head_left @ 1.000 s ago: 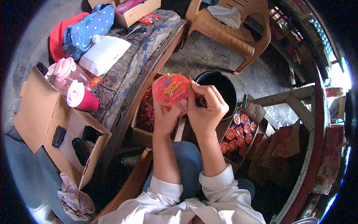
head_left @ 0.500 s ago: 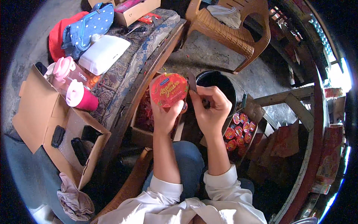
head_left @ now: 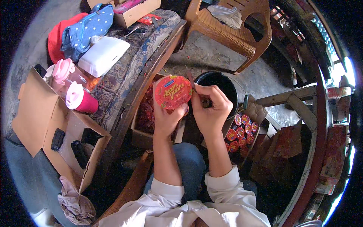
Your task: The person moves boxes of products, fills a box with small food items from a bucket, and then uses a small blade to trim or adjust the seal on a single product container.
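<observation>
In front of me, my left hand [head_left: 166,120] grips a plastic cup with a round red lid [head_left: 173,92], its printed top tilted up toward me. My right hand [head_left: 212,108] pinches a small thin knife [head_left: 190,77], blade pointing up and away at the lid's right edge. Whether the blade touches the lid, I cannot tell. Below my left hand is a cardboard box of red wrapped pieces [head_left: 146,111], partly hidden by the hand. Behind my right hand stands a black bucket [head_left: 225,84]. Several small red-topped cups [head_left: 240,133] lie in a box beside my right forearm.
On the left, a patterned mattress [head_left: 141,45] bears a white foam box [head_left: 104,56], a pink-lidded tumbler [head_left: 82,97] and a dotted blue bag [head_left: 87,32]. Nearer is an open cardboard box [head_left: 89,166]. A brown plastic chair [head_left: 230,32] stands ahead; a wooden frame [head_left: 291,94] is at right.
The knife now points more upright and slightly left, close along the lid's right edge. The cup has turned slightly. Both hands keep their hold, and the whole view has shifted a little.
</observation>
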